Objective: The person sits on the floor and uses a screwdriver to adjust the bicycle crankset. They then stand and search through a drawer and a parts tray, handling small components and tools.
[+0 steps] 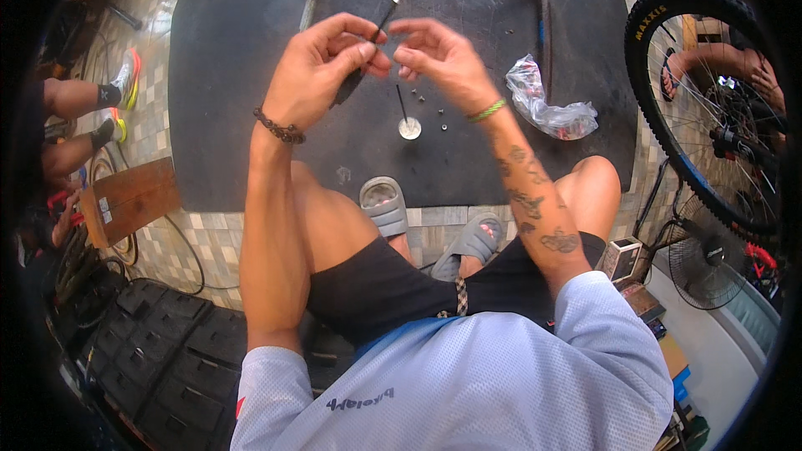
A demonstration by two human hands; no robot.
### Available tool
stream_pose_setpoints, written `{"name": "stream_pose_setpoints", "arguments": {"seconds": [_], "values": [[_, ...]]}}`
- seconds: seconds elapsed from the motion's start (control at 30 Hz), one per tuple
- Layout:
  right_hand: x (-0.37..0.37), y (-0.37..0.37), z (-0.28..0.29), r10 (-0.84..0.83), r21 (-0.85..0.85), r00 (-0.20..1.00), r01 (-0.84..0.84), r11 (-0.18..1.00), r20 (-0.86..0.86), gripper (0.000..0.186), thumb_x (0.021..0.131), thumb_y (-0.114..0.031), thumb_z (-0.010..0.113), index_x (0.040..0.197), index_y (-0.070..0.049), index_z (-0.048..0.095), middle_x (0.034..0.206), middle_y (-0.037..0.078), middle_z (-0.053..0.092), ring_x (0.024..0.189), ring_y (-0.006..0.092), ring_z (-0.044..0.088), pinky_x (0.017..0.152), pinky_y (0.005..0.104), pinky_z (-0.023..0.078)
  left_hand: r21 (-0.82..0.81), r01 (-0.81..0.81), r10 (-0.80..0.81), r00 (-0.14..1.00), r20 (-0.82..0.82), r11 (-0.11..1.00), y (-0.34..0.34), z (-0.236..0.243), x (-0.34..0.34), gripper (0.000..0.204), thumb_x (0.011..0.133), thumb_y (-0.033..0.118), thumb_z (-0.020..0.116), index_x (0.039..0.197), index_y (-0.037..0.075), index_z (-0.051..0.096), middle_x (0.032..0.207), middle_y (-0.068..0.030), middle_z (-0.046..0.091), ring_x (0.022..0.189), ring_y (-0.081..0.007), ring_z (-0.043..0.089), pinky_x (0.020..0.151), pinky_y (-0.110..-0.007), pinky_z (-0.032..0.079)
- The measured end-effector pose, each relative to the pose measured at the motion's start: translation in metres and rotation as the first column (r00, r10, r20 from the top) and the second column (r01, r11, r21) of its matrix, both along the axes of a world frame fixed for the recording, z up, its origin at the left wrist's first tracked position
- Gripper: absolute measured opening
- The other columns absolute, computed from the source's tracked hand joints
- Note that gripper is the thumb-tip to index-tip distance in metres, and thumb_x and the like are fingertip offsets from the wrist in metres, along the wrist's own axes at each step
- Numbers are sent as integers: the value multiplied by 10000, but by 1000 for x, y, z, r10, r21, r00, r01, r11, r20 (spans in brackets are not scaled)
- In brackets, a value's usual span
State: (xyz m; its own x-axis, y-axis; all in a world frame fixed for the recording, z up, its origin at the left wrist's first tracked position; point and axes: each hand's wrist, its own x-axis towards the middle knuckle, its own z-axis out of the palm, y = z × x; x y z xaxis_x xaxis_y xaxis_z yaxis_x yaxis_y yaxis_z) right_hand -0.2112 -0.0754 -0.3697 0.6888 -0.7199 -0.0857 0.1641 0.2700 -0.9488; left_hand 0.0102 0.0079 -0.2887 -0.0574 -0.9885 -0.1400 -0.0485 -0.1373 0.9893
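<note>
My left hand (316, 63) is closed around a slim black rod-like part (385, 18) with a pale, silvery tip pointing up and away. Some dark piece (346, 88) shows below that palm; I cannot tell if it belongs to the same part. Close beside it on the right, my right hand (443, 57) has its thumb and fingers bent together, and whatever they pinch is too small to make out. Beneath the hands, a small round pot (409, 129) of whitish paste sits on the black mat (251, 175), a thin black stick (401, 100) standing in it. Several tiny metal pieces (420, 100) lie near the pot.
A crumpled clear plastic bag (543, 104) rests to the right. Metal stand legs (543, 25) cross the mat's far part. A bicycle wheel (656, 117) and a fan (710, 255) stand at right, a wooden box (134, 200) at left. Other people's legs (71, 100) show at both sides.
</note>
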Motion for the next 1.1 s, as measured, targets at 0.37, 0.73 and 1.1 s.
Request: {"name": "stream_pose_setpoints", "arguments": {"seconds": [0.37,0.73,1.1], "values": [[-6,58,-173,-387,-567,585,-155,809,-713,348,1014,-364,735,996,-16,738,907,156,760,827,299,750,762,467,586,10,-165,165,986,-6,986,-15,5,-14,188,1095,77,632,1238,-42,664,1043,-152,809,955,-198,792,876,-314,630],[-25,-17,61,-685,-128,684,725,677,248,346,1084,-357,724,1070,-12,702,863,139,796,661,163,717,585,283,535,63,-105,104,994,16,992,-7,12,-16,194,1098,76,617,1244,-44,656,1016,-146,810,942,-189,799,828,-295,631],[-17,-24,66,-672,-88,690,713,696,271,366,1059,-371,757,1061,-9,700,879,163,806,661,178,732,584,276,525,36,4,-3,999,-33,999,-10,15,-27,218,1111,114,619,1278,-22,651,1055,-146,814,995,-222,808,905,-338,656]]}}
